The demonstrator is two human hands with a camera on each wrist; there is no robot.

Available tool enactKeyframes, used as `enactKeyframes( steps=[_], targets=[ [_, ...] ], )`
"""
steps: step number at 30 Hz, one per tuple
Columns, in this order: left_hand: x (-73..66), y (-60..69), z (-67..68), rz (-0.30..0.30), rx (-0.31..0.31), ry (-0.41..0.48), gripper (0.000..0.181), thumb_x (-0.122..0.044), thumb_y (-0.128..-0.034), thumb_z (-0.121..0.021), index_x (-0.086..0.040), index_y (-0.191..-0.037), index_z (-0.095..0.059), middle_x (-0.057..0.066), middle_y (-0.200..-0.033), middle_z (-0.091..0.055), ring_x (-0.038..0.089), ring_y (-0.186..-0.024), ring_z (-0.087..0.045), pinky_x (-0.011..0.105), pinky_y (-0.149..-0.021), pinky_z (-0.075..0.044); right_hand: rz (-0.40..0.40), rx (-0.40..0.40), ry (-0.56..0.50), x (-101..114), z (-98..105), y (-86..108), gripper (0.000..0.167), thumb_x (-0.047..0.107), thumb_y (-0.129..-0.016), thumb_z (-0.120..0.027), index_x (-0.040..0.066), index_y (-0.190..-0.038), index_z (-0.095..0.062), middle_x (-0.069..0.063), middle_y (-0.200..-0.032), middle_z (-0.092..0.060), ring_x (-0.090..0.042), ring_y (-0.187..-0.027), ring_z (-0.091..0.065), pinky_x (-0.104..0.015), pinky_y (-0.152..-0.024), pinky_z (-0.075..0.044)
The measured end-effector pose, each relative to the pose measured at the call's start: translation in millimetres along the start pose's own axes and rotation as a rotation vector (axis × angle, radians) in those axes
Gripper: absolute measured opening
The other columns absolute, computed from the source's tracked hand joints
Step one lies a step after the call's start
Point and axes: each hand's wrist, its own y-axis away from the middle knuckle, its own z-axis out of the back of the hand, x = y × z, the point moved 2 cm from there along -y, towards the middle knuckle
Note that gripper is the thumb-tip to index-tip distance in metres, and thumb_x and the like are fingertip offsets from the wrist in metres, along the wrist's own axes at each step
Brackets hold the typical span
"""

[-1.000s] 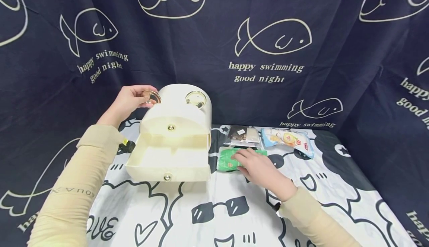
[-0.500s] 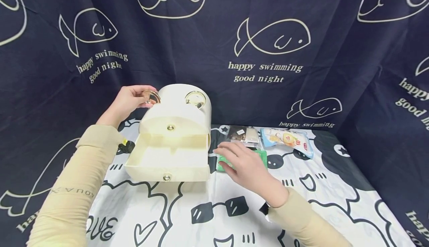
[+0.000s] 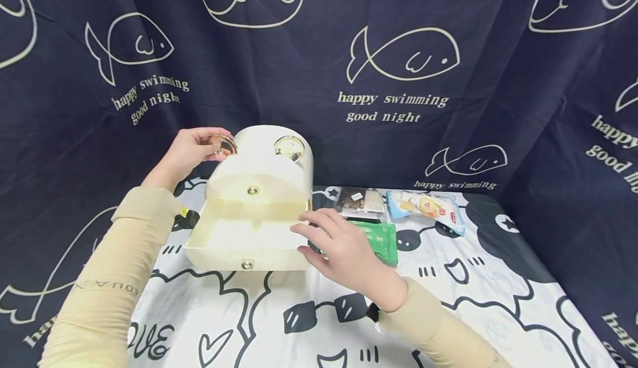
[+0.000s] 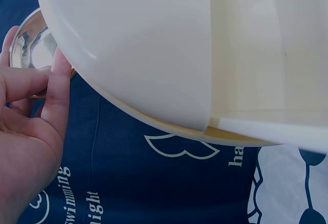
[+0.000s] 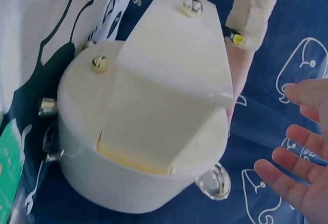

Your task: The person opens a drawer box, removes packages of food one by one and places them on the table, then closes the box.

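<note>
Left grip (image 3: 188, 151) pinches a gold disc (image 4: 37, 44); right grip (image 3: 343, 250), loosely spread, empty, seemingly hovers by the drawer (image 3: 219, 257).

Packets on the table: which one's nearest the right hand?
The green packet: the right hand partly covers it. The blue-and-white packet and brown-and-beige packet lie farther back.

The bare right hand (image 3: 344, 250) hides part of the flat green rectangular packet (image 3: 382, 240), whose lettering is too small to read. The left wrist view cuts off the rounded cream-white plastic box (image 4: 128, 49) and the bare left hand (image 4: 28, 137).
</note>
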Motion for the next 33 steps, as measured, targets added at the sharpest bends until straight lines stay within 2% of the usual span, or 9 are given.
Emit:
enactKeyframes(
  steps=[11, 18, 24, 28, 33],
  targets=[
    [-1.6, 3.6, -0.5, 0.001, -0.004, -0.006, 0.03, 0.007, -0.0908, -0.05, -0.002, -0.117, -0.061, 0.001, -0.073, -0.054, 0.009, -0.08, -0.066, 0.023, -0.073, -0.057, 0.085, 0.001, 0.025, 16, -21, -8.3, 0.039, 0.018, -0.074, -0.078, 0.014, -0.11, -0.063, -0.006, -0.116, -0.06, -0.021, -0.104, -0.057, -0.027, -0.086, -0.053],
    [-0.3, 1.5, -0.7, 0.004, -0.001, -0.015, 0.03, 0.006, -0.091, -0.052, -0.003, -0.118, -0.062, 0.0, -0.085, -0.065, 0.01, -0.08, -0.067, 0.022, -0.074, -0.057, 0.125, 0.024, 0.051, 26, -33, -8.5, 0.037, 0.02, -0.076, -0.076, 0.015, -0.111, -0.063, -0.004, -0.115, -0.061, -0.021, -0.101, -0.058, -0.027, -0.089, -0.051],
    [1.4, 1.0, 0.5, 0.003, 0.005, -0.022, 0.031, 0.005, -0.0912, -0.053, -0.004, -0.12, -0.061, -0.001, -0.089, -0.067, 0.01, -0.082, -0.066, 0.022, -0.075, -0.057, 0.152, 0.049, 0.035, 32, -46, -6.7, 0.036, 0.018, -0.078, -0.074, 0.015, -0.112, -0.063, -0.003, -0.115, -0.061, -0.019, -0.102, -0.059, -0.026, -0.096, -0.048],
    [1.6, 1.0, 1.3, 0.006, 0.004, -0.048, 0.03, 0.002, -0.091, -0.057, -0.006, -0.12, -0.061, -0.002, -0.093, -0.067, 0.01, -0.083, -0.066, 0.022, -0.076, -0.057, 0.153, 0.058, 0.023, 36, -55, -4.7, 0.028, 0.016, -0.083, -0.068, 0.015, -0.111, -0.063, -0.002, -0.114, -0.061, -0.018, -0.102, -0.058, -0.026, -0.093, -0.048],
    [1.2, 0.4, 1.5, 0.006, -0.002, -0.064, 0.03, 0.002, -0.0911, -0.057, -0.008, -0.119, -0.062, 0.001, -0.096, -0.065, 0.011, -0.083, -0.065, 0.021, -0.076, -0.056, 0.218, -0.009, 0.06, 40, -65, -2.7, 0.023, 0.012, -0.088, -0.056, 0.015, -0.109, -0.065, -0.002, -0.11, -0.064, -0.018, -0.098, -0.06, -0.026, -0.088, -0.051]
  ],
)
